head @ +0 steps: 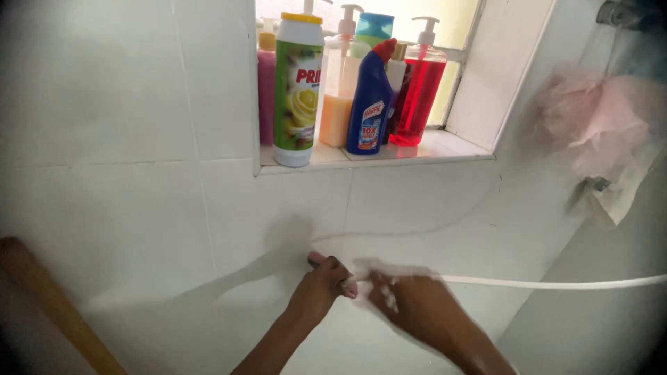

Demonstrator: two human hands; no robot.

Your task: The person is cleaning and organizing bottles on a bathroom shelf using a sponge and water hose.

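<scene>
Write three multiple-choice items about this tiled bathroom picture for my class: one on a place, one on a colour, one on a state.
1. Where does the dark blue angled-neck plastic bottle stand?
A. on the white tiled window ledge
B. on the floor
C. in a basket

2. What colour is the liquid in the clear pump-top bottle at the right end of the row?
A. green
B. red
C. black

3. What is the state of the person's left hand?
A. open and flat on the wall
C. closed around the end of a thin white hose
B. hanging free, holding nothing

Answers: 1 A, the bottle stands among the other bottles on the ledge. 2 B, red shows through the clear plastic. 3 C, the fingers curl round the hose end, with the blurred right hand beside it.
</scene>
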